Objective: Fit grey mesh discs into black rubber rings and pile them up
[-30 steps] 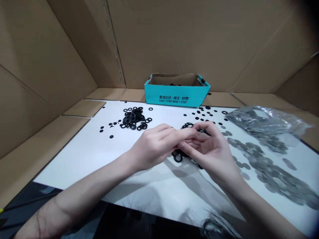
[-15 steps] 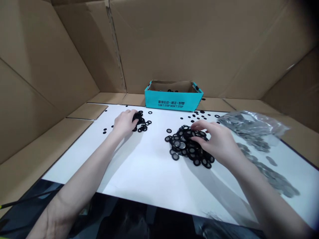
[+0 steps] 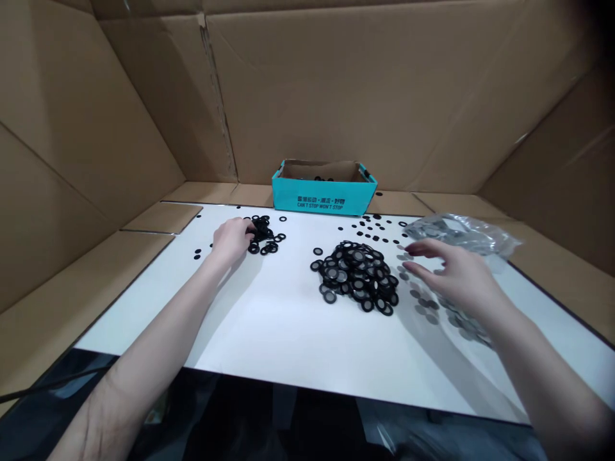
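Note:
My left hand has its fingers bent together at the edge of a small pile of flat black rings, pinching at a ring there; the fingertips are partly hidden. Over on the right, my right hand hovers with thumb and fingers apart and nothing visible between them. Below and around it lie loose translucent grey discs. Between the hands is a larger heap of black rings with grey discs in their centres, touched by neither hand.
A turquoise box holding some black pieces stands at the back. Small black discs are scattered in front of it. A clear plastic bag of grey discs lies at the right. Cardboard walls surround the white table.
My right hand has left the large heap and moved right, over the grey discs. My left hand has drawn back slightly left at the small ring pile. The view has shifted a little.

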The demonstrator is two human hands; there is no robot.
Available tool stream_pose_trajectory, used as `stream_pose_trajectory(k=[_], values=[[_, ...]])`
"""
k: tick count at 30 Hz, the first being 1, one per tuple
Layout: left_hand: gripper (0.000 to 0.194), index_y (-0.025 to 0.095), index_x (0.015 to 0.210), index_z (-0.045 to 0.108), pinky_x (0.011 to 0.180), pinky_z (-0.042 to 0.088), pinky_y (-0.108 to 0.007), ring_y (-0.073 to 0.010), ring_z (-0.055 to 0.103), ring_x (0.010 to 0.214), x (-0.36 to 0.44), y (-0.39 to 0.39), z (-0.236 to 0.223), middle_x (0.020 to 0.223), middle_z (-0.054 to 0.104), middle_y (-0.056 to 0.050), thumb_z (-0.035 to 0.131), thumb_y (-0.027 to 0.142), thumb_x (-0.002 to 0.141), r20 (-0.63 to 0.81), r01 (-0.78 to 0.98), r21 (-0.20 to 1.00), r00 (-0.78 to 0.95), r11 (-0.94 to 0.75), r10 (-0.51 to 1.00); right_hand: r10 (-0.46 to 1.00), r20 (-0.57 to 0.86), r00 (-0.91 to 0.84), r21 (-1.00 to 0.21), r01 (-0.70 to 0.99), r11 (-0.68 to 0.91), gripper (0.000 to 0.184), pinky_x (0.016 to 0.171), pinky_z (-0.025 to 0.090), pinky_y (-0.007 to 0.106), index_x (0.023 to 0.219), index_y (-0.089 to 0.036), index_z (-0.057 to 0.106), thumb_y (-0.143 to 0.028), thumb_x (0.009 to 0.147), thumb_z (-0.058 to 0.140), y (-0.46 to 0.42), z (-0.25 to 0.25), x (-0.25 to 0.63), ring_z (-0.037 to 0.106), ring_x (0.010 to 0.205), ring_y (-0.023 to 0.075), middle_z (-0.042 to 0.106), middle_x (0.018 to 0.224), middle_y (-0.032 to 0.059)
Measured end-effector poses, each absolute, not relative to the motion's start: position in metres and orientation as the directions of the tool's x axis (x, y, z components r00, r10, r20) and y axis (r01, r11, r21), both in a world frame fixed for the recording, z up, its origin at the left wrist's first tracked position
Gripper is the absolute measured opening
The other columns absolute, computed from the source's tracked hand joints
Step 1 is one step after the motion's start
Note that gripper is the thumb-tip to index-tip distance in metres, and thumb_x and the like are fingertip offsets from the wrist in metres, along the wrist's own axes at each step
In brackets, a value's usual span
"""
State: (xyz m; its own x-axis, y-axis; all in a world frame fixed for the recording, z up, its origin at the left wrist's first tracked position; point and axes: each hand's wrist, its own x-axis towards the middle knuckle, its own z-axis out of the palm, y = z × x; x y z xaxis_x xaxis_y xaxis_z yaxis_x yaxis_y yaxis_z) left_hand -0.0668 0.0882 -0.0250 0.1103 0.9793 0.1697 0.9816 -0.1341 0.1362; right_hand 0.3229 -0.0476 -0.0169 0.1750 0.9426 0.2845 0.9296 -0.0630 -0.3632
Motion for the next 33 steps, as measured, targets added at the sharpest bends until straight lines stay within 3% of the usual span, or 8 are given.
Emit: stream_pose_trajectory(k=[6, 12, 18, 22, 26, 33], values=[[0.02, 0.025, 0.101, 0.075, 0.077, 0.051, -0.031, -0.0293, 0.069, 0.105, -0.065, 0.087, -0.024, 0.113, 0.076, -0.008, 0.067, 0.027, 0.082, 0.156, 0.972, 0.163, 0.145, -0.17, 0.977, 0.944, 0.211, 0.255, -0.31, 0.933, -0.183, 0.025, 0.071, 0.047, 0.045, 0.098, -0.023, 0.072, -0.038, 0.079, 0.064, -0.059, -0.04, 0.358, 0.072, 0.089, 0.0401, 0.083, 0.101, 0.0163], [0.008, 0.024, 0.086, 0.071, 0.078, 0.049, -0.029, -0.0262, 0.069, 0.1, -0.062, 0.085, -0.022, 0.103, 0.076, -0.005, 0.068, 0.02, 0.08, 0.198, 0.956, 0.226, 0.146, -0.19, 0.969, 0.927, 0.252, 0.278, -0.367, 0.914, -0.175, 0.013, 0.072, 0.05, 0.044, 0.091, -0.028, 0.068, -0.036, 0.084, 0.062, -0.064, -0.047, 0.353, 0.073, 0.086, 0.037, 0.082, 0.092, 0.0126], [0.007, 0.025, 0.083, 0.07, 0.082, 0.05, -0.031, -0.0246, 0.07, 0.09, -0.064, 0.086, -0.019, 0.087, 0.077, -0.002, 0.065, 0.021, 0.08, 0.236, 0.91, 0.361, 0.121, -0.202, 0.964, 0.891, 0.297, 0.344, -0.446, 0.875, -0.189, 0.005, 0.073, 0.047, 0.044, 0.081, -0.029, 0.067, -0.03, 0.081, 0.062, -0.066, -0.045, 0.352, 0.07, 0.086, 0.0374, 0.08, 0.087, 0.012], [0.009, 0.023, 0.084, 0.07, 0.089, 0.052, -0.035, -0.0247, 0.071, 0.088, -0.064, 0.087, -0.019, 0.084, 0.077, -0.003, 0.067, 0.022, 0.076, 0.28, 0.839, 0.492, 0.102, -0.234, 0.955, 0.855, 0.325, 0.404, -0.541, 0.821, -0.183, 0.003, 0.078, 0.046, 0.046, 0.079, -0.029, 0.067, -0.028, 0.079, 0.064, -0.069, -0.035, 0.349, 0.07, 0.086, 0.0374, 0.077, 0.083, 0.0118], [0.019, 0.018, 0.092, 0.072, 0.09, 0.056, -0.036, -0.0237, 0.073, 0.086, -0.06, 0.087, -0.019, 0.089, 0.079, -0.006, 0.067, 0.025, 0.075, 0.311, 0.696, 0.659, 0.096, -0.287, 0.946, 0.824, 0.32, 0.467, -0.71, 0.694, -0.118, 0.005, 0.084, 0.051, 0.05, 0.079, -0.027, 0.068, -0.028, 0.076, 0.072, -0.069, -0.023, 0.336, 0.072, 0.083, 0.0351, 0.075, 0.078, 0.0105], [0.038, 0.013, 0.094, 0.075, 0.076, 0.061, -0.031, -0.0217, 0.075, 0.083, -0.03, 0.06, -0.012, 0.093, 0.08, -0.011, 0.076, 0.043, 0.072, 0.25, 0.359, 0.862, 0.31, -0.357, 0.917, 0.876, 0.272, 0.399, -0.922, 0.367, 0.12, 0.026, 0.077, 0.063, 0.037, 0.088, -0.025, 0.072, -0.035, 0.069, 0.088, -0.054, -0.012, 0.298, 0.077, 0.081, 0.0251, 0.078, 0.082, 0.0087]])
